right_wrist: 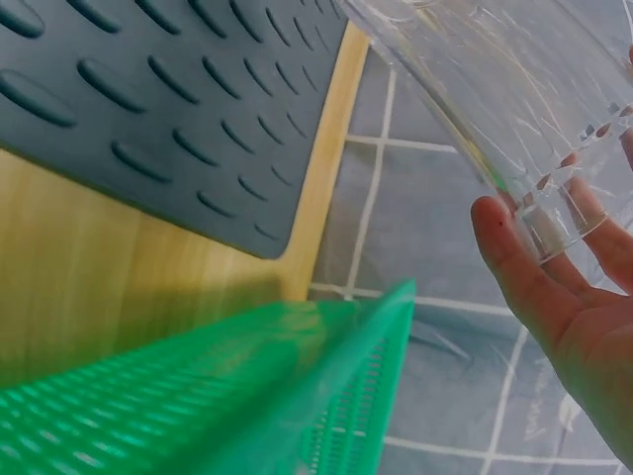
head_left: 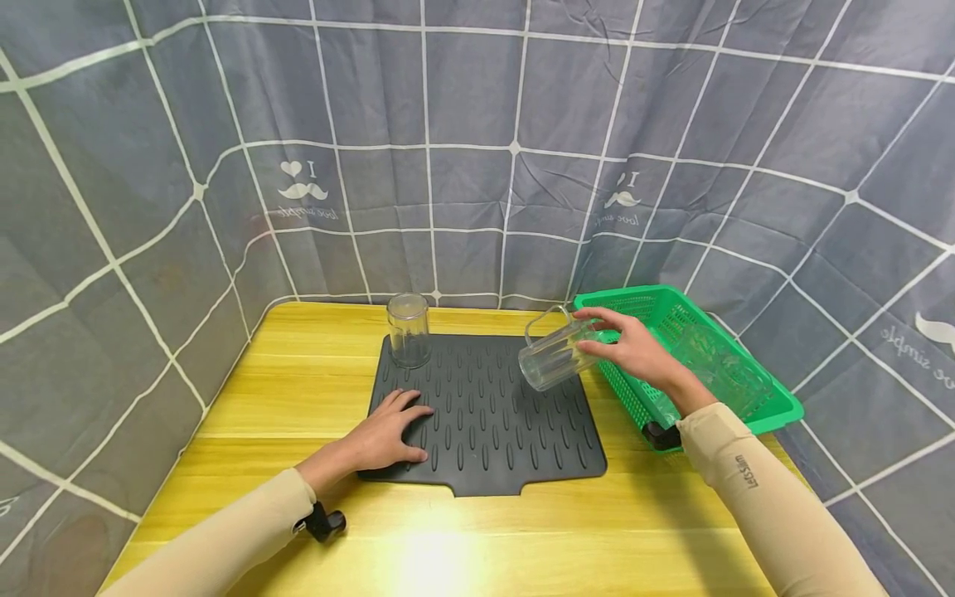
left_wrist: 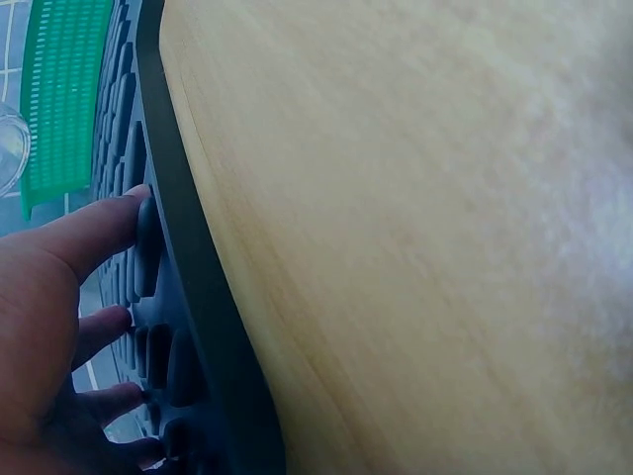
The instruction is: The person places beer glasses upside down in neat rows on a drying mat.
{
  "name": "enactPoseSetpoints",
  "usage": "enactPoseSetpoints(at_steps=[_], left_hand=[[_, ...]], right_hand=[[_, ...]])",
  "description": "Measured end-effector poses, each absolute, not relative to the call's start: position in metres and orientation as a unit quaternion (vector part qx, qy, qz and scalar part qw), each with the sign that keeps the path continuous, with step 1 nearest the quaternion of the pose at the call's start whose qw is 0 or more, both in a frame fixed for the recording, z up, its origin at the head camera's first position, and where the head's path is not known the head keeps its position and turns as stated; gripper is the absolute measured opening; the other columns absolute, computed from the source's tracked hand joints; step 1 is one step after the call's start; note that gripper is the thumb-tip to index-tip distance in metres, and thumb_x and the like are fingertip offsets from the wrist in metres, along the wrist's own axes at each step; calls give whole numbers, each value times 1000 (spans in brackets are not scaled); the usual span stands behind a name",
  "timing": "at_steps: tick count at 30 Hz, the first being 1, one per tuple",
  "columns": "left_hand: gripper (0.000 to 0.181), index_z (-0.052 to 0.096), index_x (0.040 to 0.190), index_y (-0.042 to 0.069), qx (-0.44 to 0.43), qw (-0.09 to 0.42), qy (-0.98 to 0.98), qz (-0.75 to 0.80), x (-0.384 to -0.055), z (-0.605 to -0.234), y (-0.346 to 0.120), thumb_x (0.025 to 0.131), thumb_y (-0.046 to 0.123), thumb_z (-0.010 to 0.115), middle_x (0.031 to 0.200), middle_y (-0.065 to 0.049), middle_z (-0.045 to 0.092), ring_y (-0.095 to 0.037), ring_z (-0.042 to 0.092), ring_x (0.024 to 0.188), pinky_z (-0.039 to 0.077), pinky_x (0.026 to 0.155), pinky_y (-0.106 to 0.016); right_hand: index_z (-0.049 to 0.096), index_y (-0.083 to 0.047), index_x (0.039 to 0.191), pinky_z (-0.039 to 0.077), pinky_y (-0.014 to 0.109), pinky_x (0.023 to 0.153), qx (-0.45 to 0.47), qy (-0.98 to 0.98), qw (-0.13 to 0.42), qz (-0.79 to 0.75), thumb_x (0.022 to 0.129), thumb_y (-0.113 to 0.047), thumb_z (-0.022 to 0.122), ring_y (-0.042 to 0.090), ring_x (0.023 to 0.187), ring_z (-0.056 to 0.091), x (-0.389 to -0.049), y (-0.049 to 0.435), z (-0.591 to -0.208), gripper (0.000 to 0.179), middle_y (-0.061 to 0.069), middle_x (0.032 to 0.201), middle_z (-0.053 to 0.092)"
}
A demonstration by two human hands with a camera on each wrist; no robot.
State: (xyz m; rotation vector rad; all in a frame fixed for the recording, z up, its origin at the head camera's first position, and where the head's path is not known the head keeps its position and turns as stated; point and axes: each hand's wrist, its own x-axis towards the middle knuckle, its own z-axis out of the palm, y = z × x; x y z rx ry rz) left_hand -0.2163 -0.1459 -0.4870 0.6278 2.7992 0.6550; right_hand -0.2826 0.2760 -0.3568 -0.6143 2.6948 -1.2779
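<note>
While left grip (head_left: 384, 433) lies spread on dark mat (head_left: 485, 487), right grip (head_left: 636, 355) pinches tilted glass mug (head_left: 548, 363), wooden table (head_left: 306, 373), gridded gray curtain (head_left: 470, 195).

Curtained tabletop setting, kitchen-like in contents, of unclear room type: grey curtain (head_left: 470, 191) with white grid and moustache print (head_left: 302, 191), far, left and right; yellowish wood-grain tabletop (head_left: 298, 373); dark ridged mat (head_left: 485, 406); clear glass (head_left: 409, 332), mat's far left corner; green perforated basket (head_left: 787, 412) of glassware (head_left: 719, 373), right

Right hand (head_left: 634, 350) holds tilted clear mug (head_left: 552, 358) over dark mat (head_left: 488, 481); left hand (head_left: 380, 433) touches mat
</note>
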Motion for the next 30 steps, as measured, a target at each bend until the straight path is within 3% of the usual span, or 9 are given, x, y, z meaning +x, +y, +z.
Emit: enactPoseSetpoints(at_steps=[14, 22, 30], left_hand=[[71, 53, 147, 20, 210, 100, 948, 217, -216, -486, -145, 85, 43, 79, 163, -15, 28, -44, 15, 153, 25, 116, -67], [71, 53, 147, 21, 214, 94, 948, 216, -216, -487, -145, 85, 44, 79, 163, -15, 29, -45, 16, 153, 26, 115, -67], [72, 54, 147, 18, 217, 85, 948, 215, -216, -486, -146, 85, 43, 80, 162, -16, 30, -46, 18, 152, 27, 114, -67]], right_hand=[[53, -20, 145, 45, 58, 102, -179, 853, 60, -487, 94, -34, 73, 37, 138, 44, -279, 271, -389, 57, 7, 150, 48], [54, -19, 144, 40, 59, 108, -166, 838, 54, -517, 94, -27, 73, 37, 139, 43, -278, 264, -401, 54, 8, 150, 50], [54, -18, 144, 41, 60, 109, -166, 837, 49, -520, 94, -31, 73, 39, 143, 40, -276, 257, -412, 55, 9, 151, 49]])
